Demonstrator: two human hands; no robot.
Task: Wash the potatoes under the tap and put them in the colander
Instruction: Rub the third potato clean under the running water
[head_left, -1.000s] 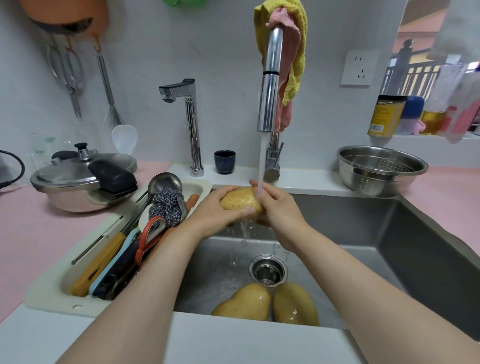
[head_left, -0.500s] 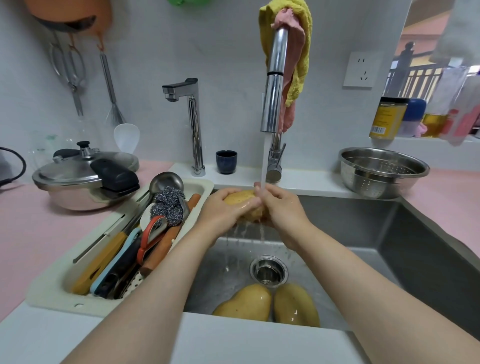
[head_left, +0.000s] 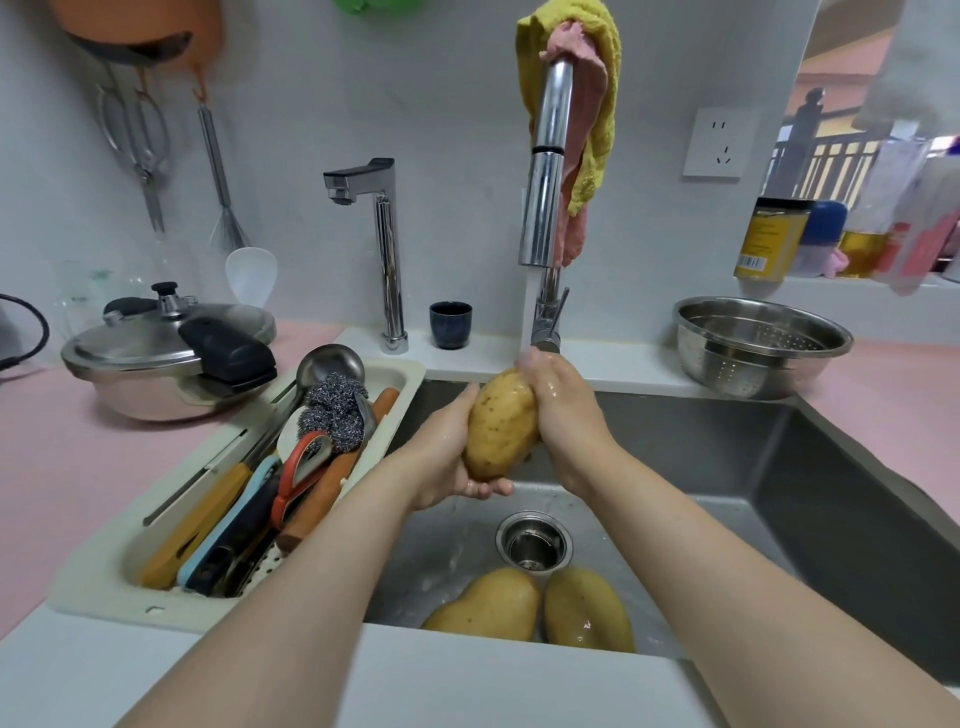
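Potato (head_left: 500, 425) clamped between your two hands: left hand (head_left: 448, 457) cupped under low end, right hand (head_left: 563, 410) wrapped on far side. Long axis near upright, top under tap (head_left: 543, 171) stream. Steel colander (head_left: 761, 344) empty-looking, sits right of your right hand on surface, so right hand's closer for drop-off, I'd say. Two more potatoes (head_left: 530, 605) below hands in sink (head_left: 779, 467).

pink counter (head_left: 78, 467), pressure cooker (head_left: 166, 353), colander (head_left: 761, 345)
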